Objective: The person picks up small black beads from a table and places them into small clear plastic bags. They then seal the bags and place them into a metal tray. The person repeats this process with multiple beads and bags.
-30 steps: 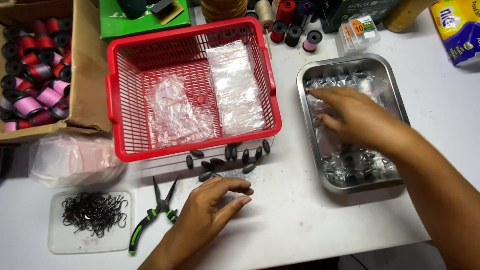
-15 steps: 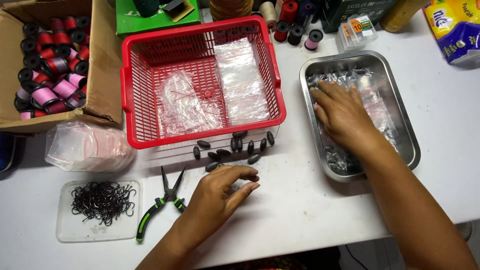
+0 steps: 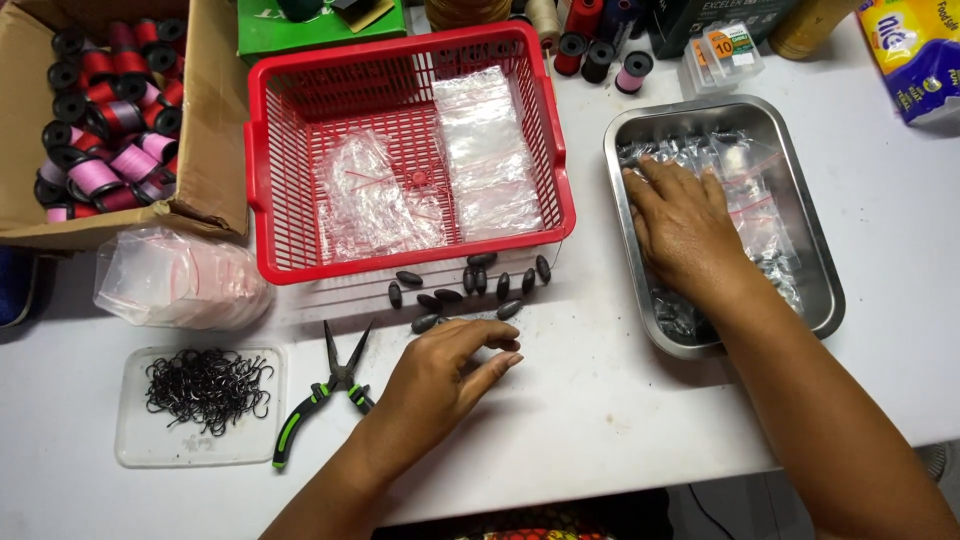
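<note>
**Bench inventory: sinkers, hooks, small bags**

- Left hand (image 3: 440,375): palm down on the white table (image 3: 600,400), fingers loosely curled and part open, holding nothing visible; fingertips just short of the nearest dark oval sinkers (image 3: 470,285), which lie scattered directly beyond them. Judged step: gathering sinkers. A pickup calls for a fine pinch on one small, rounded piece.
- Beside the left wrist, outboard: green-handled pliers (image 3: 320,395), jaws apart, untouched.
- Further outboard: shallow clear tray (image 3: 135,450) of black hooks (image 3: 205,385).
- Right hand (image 3: 685,225): flat, fingers spread, pressed onto the contents of the steel pan (image 3: 825,290); whether it grips anything underneath cannot be told. Pan holds small clear packets (image 3: 760,215), apparently filled.
- Beyond the sinkers: red plastic basket (image 3: 265,200) with clear bags (image 3: 490,150), one loose heap, one flat stack.
- Outboard of the basket: heap of pink-tinted bags (image 3: 180,280); cardboard box (image 3: 215,110) of thread spools (image 3: 100,120).
- Farthest: more spools (image 3: 600,50) along the table's back edge.
</note>
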